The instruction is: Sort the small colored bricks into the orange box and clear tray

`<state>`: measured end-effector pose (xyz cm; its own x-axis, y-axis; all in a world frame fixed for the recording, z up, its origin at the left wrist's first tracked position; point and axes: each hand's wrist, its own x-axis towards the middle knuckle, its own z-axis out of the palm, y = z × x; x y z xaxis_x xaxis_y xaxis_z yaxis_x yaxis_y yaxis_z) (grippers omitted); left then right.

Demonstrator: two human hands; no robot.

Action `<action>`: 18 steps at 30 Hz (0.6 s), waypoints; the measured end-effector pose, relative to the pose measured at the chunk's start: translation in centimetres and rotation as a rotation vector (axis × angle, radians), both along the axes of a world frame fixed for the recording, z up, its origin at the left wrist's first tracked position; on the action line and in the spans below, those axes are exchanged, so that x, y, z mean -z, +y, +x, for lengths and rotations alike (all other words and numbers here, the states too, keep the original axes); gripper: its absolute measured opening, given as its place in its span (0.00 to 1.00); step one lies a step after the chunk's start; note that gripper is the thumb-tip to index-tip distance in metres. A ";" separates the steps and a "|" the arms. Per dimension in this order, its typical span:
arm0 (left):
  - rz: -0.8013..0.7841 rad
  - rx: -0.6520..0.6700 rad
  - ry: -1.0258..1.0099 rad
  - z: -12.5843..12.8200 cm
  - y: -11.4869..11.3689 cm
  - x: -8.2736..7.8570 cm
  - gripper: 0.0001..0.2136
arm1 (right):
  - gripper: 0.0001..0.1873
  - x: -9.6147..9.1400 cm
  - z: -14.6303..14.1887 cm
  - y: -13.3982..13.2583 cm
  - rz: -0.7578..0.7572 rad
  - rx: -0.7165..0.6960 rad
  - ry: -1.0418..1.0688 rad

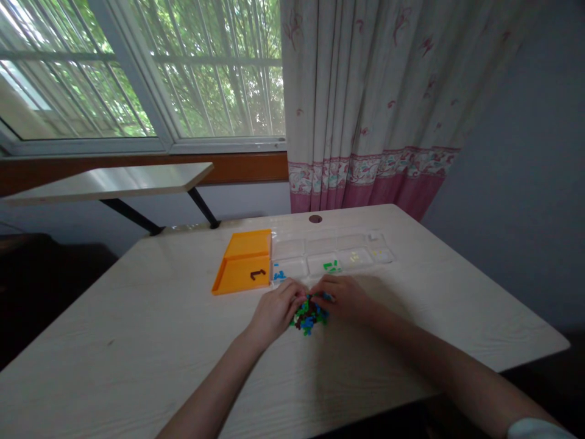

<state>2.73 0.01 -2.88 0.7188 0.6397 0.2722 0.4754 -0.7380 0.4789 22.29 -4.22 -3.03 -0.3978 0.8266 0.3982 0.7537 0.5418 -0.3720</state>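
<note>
A small heap of plastic pieces [308, 319] in blue, green and dark brown lies on the table, with both hands at its far side. My left hand [278, 308] is closed, its bent fingertips drawn together at the heap's left edge. From the right, my right hand [342, 297] reaches over the heap with curled fingers, its tips close to the left ones. Whatever the fingertips pinch is too small and hidden to make out. Just beyond sits a clear compartment tray [307, 266] holding blue pieces [280, 275], green pieces [331, 266] and yellow pieces [354, 257] in separate compartments.
An orange open case [247, 245] with a dark brown piece [258, 274] in it adjoins the tray's left end. The pale wooden table [137, 341] has a round cable hole [315, 219] at its back. A raised shelf [123, 182] stands back left, a curtain [361, 110] behind.
</note>
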 end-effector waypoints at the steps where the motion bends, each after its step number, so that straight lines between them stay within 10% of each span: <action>1: -0.003 0.003 0.005 0.0 0.0 0.0 0.08 | 0.08 0.0 0.1 0.1 -0.001 -0.009 0.002; 18: -0.106 -0.021 -0.246 0.5 0.0 0.4 0.05 | 0.06 -0.1 -0.4 0.0 0.107 0.005 0.113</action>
